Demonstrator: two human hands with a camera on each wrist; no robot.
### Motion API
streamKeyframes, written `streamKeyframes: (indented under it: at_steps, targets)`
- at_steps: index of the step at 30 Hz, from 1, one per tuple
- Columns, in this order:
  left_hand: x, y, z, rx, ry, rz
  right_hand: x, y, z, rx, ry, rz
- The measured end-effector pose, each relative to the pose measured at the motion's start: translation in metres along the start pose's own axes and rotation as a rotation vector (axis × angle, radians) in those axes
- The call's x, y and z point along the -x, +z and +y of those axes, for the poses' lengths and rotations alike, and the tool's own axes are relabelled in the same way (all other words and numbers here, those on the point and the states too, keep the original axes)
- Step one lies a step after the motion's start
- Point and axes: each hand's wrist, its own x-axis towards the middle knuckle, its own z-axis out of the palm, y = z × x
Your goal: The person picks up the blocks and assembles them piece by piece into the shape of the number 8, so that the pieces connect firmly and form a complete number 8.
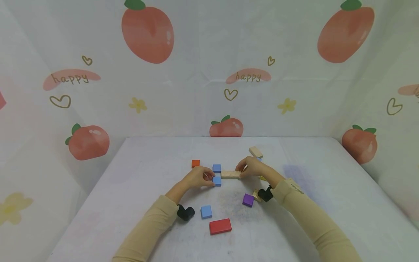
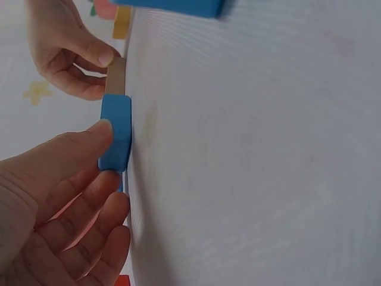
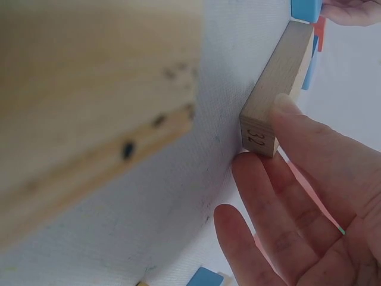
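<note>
Between our hands, on the table (image 1: 140,163), lies the wooden block (image 1: 230,175), its long axis running left to right. Our right hand (image 1: 253,167) is the nearer to it, thumb and fingers pinching its right end. Our left hand (image 1: 199,177) pinches the near blue block (image 1: 217,181), just beside the wooden block's left end; we cannot tell whether the two blocks touch.

Head view forward and down, wrist views close, wooden plank (image 1: 230,174) shared
</note>
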Motion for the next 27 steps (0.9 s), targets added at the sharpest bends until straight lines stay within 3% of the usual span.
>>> streamKeyframes:
  at_steps: [8, 27]
  targets:
    - [-0.0007, 0.0008, 0.0005, -0.009, 0.020, 0.015, 0.0029, -0.0015, -0.0012, -0.008, -0.056, 0.005]
    - [-0.0017, 0.0022, 0.0002, 0.008, 0.020, 0.013, 0.0026, -0.0012, -0.0007, -0.008, -0.057, 0.005]
